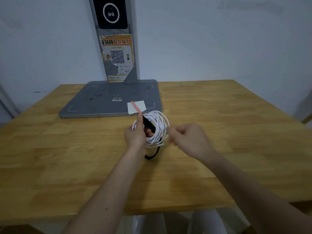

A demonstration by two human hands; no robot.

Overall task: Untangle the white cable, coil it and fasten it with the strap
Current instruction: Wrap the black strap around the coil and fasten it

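Note:
The white cable point(157, 125) is wound into a round coil held upright above the wooden table point(67, 149). My left hand point(136, 134) grips the coil's left side, index finger stretched up along it. A black strap point(148, 124) with a pink-red tip point(136, 108) crosses the coil by that finger; its other black end point(152, 155) hangs down to the table. My right hand point(187, 137) pinches the coil's right edge, blurred with motion.
A grey flat platform point(94, 102) with an upright post point(116, 39) carrying a QR-code poster stands at the back of the table. A white paper slip point(140, 106) lies on the platform's front right corner. The table's near edge runs below my forearms.

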